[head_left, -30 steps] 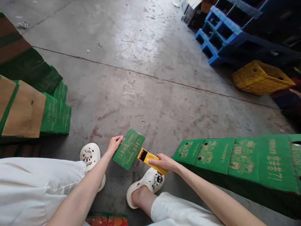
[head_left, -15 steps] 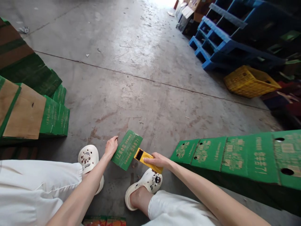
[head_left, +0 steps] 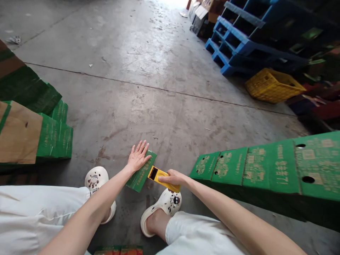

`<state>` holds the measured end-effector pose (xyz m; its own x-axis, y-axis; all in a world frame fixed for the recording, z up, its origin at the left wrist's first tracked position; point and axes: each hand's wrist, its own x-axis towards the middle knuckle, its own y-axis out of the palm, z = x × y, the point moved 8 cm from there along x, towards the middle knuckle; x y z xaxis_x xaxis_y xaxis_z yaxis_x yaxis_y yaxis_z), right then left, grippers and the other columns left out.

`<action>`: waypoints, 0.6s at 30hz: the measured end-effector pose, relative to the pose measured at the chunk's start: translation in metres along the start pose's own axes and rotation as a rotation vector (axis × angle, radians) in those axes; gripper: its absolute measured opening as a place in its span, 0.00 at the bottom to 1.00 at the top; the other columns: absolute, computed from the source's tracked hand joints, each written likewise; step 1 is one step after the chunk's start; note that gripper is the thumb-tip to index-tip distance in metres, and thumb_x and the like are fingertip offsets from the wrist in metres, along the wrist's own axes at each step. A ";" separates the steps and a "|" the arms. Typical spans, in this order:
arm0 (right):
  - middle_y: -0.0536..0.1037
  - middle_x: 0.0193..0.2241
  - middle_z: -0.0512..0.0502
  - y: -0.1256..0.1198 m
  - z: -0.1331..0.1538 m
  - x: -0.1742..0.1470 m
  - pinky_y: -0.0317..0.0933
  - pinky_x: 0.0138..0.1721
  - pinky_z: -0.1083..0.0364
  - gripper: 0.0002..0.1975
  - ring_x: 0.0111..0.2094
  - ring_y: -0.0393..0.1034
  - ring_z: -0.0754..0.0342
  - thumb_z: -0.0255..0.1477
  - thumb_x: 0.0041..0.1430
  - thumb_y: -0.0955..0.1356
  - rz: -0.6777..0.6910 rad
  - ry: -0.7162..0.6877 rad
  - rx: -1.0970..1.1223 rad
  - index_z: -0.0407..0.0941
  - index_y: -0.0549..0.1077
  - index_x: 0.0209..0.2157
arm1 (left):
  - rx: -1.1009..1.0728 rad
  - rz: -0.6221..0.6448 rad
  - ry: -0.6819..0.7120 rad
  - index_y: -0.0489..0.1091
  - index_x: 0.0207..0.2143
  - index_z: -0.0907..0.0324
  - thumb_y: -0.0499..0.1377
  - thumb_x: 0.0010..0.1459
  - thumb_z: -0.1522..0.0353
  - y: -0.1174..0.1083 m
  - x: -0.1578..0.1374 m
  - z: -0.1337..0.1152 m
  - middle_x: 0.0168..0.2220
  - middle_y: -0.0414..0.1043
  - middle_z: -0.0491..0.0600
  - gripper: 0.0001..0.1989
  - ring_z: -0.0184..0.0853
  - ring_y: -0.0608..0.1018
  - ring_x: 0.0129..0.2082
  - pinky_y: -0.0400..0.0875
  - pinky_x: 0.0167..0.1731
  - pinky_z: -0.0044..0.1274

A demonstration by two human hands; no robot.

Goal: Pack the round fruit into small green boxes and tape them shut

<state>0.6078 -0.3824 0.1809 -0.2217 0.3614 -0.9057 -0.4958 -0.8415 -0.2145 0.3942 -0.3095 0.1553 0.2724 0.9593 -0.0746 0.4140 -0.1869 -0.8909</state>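
In the head view, with the clock read from its centre, the green rectangular cardboard box with pale printed lettering (head_left: 140, 179) sat at seven o'clock, between the white plastic clogs (head_left: 174, 202). The left hand (head_left: 138, 157) lay flat over its far part, fingers spread and grasping nothing; how hard it pressed could not be told. At six o'clock the right hand (head_left: 174, 178) gripped a yellow plastic handheld tool with a dark window (head_left: 160, 173), thumb on top, its windowed end at the box's right edge; contact there was unclear. The box looked stiff-walled but crushable, its weight unknowable with the contents hidden, so opposite side walls seemed the safest hold. The tool looked light, rigid and slightly slick, best held around its body. A row of green printed cartons (head_left: 260, 170) stood at four o'clock.
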 end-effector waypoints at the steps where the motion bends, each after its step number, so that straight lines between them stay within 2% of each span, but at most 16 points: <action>1: 0.81 0.26 0.43 0.001 -0.001 -0.001 0.65 0.23 0.59 0.28 0.27 0.78 0.50 0.57 0.56 0.72 0.014 0.004 0.023 0.43 0.73 0.27 | 0.012 -0.017 -0.023 0.48 0.77 0.51 0.53 0.71 0.55 0.001 -0.013 0.000 0.78 0.38 0.50 0.36 0.44 0.43 0.78 0.38 0.74 0.44; 4: 0.81 0.26 0.44 0.001 -0.005 0.000 0.66 0.23 0.60 0.30 0.27 0.78 0.50 0.59 0.53 0.73 0.018 0.004 0.037 0.43 0.73 0.28 | 0.055 -0.043 -0.085 0.46 0.77 0.54 0.52 0.71 0.55 0.008 -0.067 -0.005 0.78 0.37 0.53 0.37 0.45 0.42 0.78 0.36 0.74 0.44; 6: 0.81 0.26 0.44 0.001 -0.006 0.001 0.66 0.23 0.60 0.30 0.27 0.78 0.50 0.59 0.53 0.73 0.011 -0.006 0.029 0.43 0.73 0.27 | 0.073 -0.025 -0.067 0.44 0.77 0.56 0.53 0.70 0.57 0.017 -0.100 -0.018 0.78 0.38 0.56 0.39 0.45 0.42 0.78 0.33 0.74 0.45; 8: 0.80 0.24 0.44 0.003 -0.006 0.002 0.66 0.22 0.60 0.30 0.26 0.77 0.50 0.59 0.53 0.72 0.025 -0.005 0.041 0.44 0.73 0.26 | 0.078 0.002 -0.060 0.43 0.77 0.59 0.60 0.65 0.55 0.024 -0.120 -0.031 0.78 0.37 0.60 0.47 0.50 0.41 0.78 0.33 0.74 0.48; 11: 0.79 0.22 0.44 0.005 -0.003 0.003 0.67 0.21 0.59 0.30 0.24 0.77 0.49 0.59 0.54 0.72 0.036 -0.004 0.067 0.45 0.71 0.25 | 0.137 0.035 -0.134 0.39 0.78 0.60 0.68 0.55 0.55 0.028 -0.125 -0.039 0.78 0.34 0.63 0.58 0.58 0.37 0.77 0.34 0.71 0.57; 13: 0.80 0.22 0.43 0.006 0.002 0.002 0.67 0.22 0.58 0.30 0.25 0.78 0.49 0.59 0.54 0.72 0.043 -0.014 0.069 0.45 0.71 0.24 | 0.188 0.035 -0.195 0.37 0.78 0.57 0.67 0.56 0.60 0.024 -0.122 -0.034 0.78 0.32 0.61 0.57 0.59 0.35 0.77 0.35 0.69 0.60; 15: 0.80 0.22 0.43 0.005 0.009 0.000 0.68 0.23 0.58 0.30 0.26 0.78 0.48 0.59 0.54 0.72 0.046 -0.026 0.064 0.44 0.72 0.24 | 0.187 0.029 -0.216 0.36 0.78 0.54 0.64 0.58 0.63 0.016 -0.119 -0.025 0.78 0.32 0.58 0.54 0.57 0.35 0.77 0.38 0.69 0.59; 18: 0.79 0.23 0.44 0.004 0.030 -0.003 0.68 0.25 0.58 0.31 0.26 0.78 0.49 0.59 0.54 0.73 0.039 -0.070 0.051 0.43 0.74 0.27 | 0.090 0.059 -0.251 0.35 0.78 0.51 0.64 0.58 0.62 0.003 -0.115 -0.001 0.79 0.32 0.55 0.54 0.57 0.36 0.77 0.44 0.69 0.57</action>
<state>0.5817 -0.3748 0.1933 -0.2990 0.3571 -0.8849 -0.5271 -0.8348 -0.1588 0.3649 -0.4203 0.1612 0.0649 0.9719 -0.2264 0.3221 -0.2351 -0.9171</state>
